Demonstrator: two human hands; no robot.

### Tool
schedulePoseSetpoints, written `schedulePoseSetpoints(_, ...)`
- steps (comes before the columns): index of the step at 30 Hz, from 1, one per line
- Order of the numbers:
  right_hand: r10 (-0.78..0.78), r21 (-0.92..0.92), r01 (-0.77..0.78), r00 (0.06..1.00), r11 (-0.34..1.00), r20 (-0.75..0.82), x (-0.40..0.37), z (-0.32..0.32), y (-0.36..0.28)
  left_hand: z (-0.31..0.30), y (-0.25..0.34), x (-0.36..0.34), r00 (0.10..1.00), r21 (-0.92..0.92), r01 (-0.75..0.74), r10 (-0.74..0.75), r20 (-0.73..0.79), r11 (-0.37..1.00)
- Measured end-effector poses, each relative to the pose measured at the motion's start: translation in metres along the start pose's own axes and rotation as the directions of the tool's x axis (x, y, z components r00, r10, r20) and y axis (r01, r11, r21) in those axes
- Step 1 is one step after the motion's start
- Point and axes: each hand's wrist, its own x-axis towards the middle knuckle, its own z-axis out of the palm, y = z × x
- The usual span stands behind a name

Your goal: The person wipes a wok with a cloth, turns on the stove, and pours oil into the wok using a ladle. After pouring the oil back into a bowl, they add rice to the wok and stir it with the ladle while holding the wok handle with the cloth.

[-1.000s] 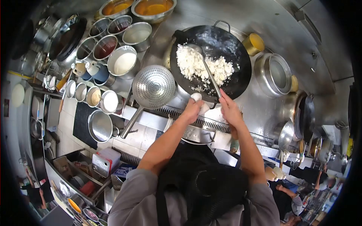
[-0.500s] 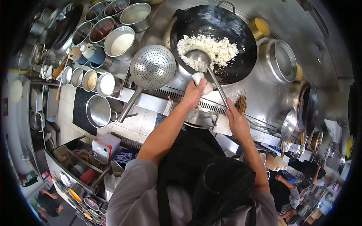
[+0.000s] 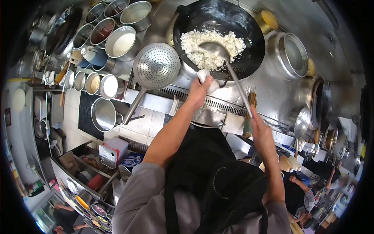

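Observation:
A black wok holds a heap of white rice. My left hand grips the wok's near rim through a white cloth. My right hand holds the far end of a long steel ladle, whose bowl lies turned over on the rice. The right hand sits low, near my body, well back from the wok.
A perforated steel skimmer rests left of the wok. Steel bowls of sauces and powders crowd the far left. A steel pot and a yellow cup stand to the right. Another person works at lower right.
The ladle has swept from the wok's left side across the rice, and my right hand has drawn back toward me. The left hand has kept its hold on the rim.

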Motion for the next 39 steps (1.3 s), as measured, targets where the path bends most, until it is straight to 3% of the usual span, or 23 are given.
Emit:
schedulePoseSetpoints(1, -0.115, -0.109, 0.117, 0.993, 0.987, 0.021, -0.001, 0.012, 0.003, 0.001, -0.001, -0.001, 1.000, -0.020, 0.018, -0.018, -0.021, 1.000)
schedulePoseSetpoints(4, -0.057, -0.019, 0.059, 0.995, 0.998, 0.081, 0.027, 0.018, 0.006, 0.001, -0.005, 0.001, 0.999, -0.057, 0.032, -0.034, -0.029, 0.998)
schedulePoseSetpoints(8, -0.113, 0.049, 0.115, 0.992, 0.992, -0.049, 0.000, 0.004, 0.006, 0.000, -0.007, 0.003, 0.999, -0.075, 0.027, -0.029, -0.030, 0.997)
schedulePoseSetpoints(11, -0.072, -0.114, 0.078, 0.996, 0.990, 0.059, 0.016, 0.032, 0.022, -0.001, -0.008, 0.004, 0.999, -0.001, 0.036, -0.036, -0.024, 0.999)
schedulePoseSetpoints(14, -0.114, -0.055, 0.114, 0.993, 0.992, 0.010, 0.029, 0.015, 0.013, -0.003, -0.012, 0.008, 0.999, 0.005, 0.007, -0.006, -0.049, 1.000)
schedulePoseSetpoints(16, -0.048, -0.033, 0.048, 0.999, 0.998, 0.015, 0.021, 0.012, 0.010, -0.005, -0.012, 0.009, 0.998, 0.046, 0.001, 0.001, -0.056, 0.999)
schedulePoseSetpoints(18, -0.192, -0.101, 0.183, 0.977, 0.978, -0.089, 0.021, 0.029, 0.024, -0.004, -0.014, 0.008, 0.999, 0.003, 0.005, -0.005, -0.052, 1.000)
schedulePoseSetpoints(19, -0.087, -0.211, 0.084, 0.996, 0.974, -0.004, 0.028, 0.034, 0.026, -0.004, -0.015, 0.008, 0.999, 0.002, -0.002, 0.002, -0.047, 1.000)
schedulePoseSetpoints(22, -0.204, -0.117, 0.196, 0.977, 0.974, -0.063, 0.042, 0.027, 0.020, -0.001, -0.004, 0.010, 1.000, -0.048, 0.007, -0.009, -0.028, 0.999)
schedulePoseSetpoints(23, -0.102, -0.065, 0.099, 0.994, 0.993, -0.040, 0.037, 0.019, 0.017, -0.001, -0.003, 0.006, 0.999, -0.009, 0.021, -0.021, -0.044, 1.000)
schedulePoseSetpoints(26, -0.075, -0.118, 0.063, 0.992, 0.991, -0.099, 0.027, 0.028, 0.020, -0.003, -0.011, 0.010, 0.999, -0.003, 0.005, -0.005, -0.040, 1.000)
schedulePoseSetpoints(27, -0.129, -0.190, 0.114, 0.989, 0.975, -0.069, 0.035, 0.038, 0.039, -0.003, -0.012, 0.010, 0.999, -0.023, 0.008, -0.009, -0.041, 1.000)
schedulePoseSetpoints(30, -0.263, -0.144, 0.248, 0.960, 0.958, -0.099, 0.054, 0.035, 0.044, -0.005, -0.014, 0.015, 0.999, -0.025, 0.016, -0.017, -0.041, 1.000)
schedulePoseSetpoints(31, -0.262, -0.143, 0.247, 0.960, 0.958, -0.097, 0.050, 0.029, 0.034, -0.007, -0.016, 0.016, 0.998, -0.007, 0.030, -0.031, -0.046, 1.000)
schedulePoseSetpoints(33, -0.059, -0.146, 0.050, 0.997, 0.988, -0.055, 0.037, 0.017, 0.016, -0.009, -0.020, 0.015, 0.998, -0.021, 0.037, -0.039, -0.053, 0.999)
schedulePoseSetpoints(36, -0.056, -0.247, 0.039, 0.996, 0.968, -0.065, 0.046, 0.042, 0.035, -0.008, -0.016, 0.015, 0.998, -0.023, 0.056, -0.057, -0.034, 0.998)
schedulePoseSetpoints(39, -0.090, -0.182, 0.076, 0.993, 0.980, -0.072, 0.047, 0.015, 0.028, -0.006, -0.009, 0.016, 0.998, -0.018, 0.065, -0.065, -0.013, 0.998)
